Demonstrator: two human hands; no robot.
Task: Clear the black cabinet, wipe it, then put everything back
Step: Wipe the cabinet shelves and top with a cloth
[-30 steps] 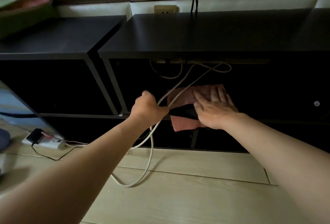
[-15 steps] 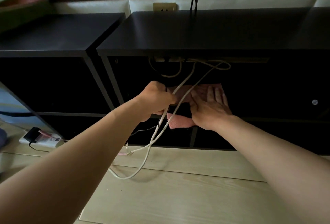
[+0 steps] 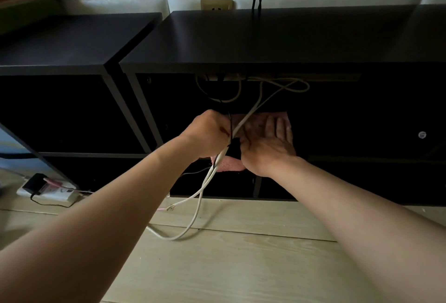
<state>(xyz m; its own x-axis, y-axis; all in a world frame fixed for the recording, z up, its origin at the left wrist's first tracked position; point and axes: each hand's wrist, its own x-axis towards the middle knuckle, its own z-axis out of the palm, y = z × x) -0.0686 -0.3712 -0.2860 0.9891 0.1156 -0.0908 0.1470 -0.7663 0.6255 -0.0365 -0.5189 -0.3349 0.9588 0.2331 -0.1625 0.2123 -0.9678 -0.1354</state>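
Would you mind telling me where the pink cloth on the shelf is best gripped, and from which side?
Pinch the pink cloth's front edge from the black cabinet's open front: that strip droops over the shelf lip, free, while the right hand presses the rest flat.

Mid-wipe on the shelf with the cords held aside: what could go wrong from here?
1. The left hand grips the white cables, which run up under the top of the black cabinet; pulling further could tug them loose there.
2. Their slack loops over the pale wooden floor, beside a stripped wire end; an arm or foot might snag it.
3. The right hand presses the pink cloth close to those cables, so a wide stroke may catch them.
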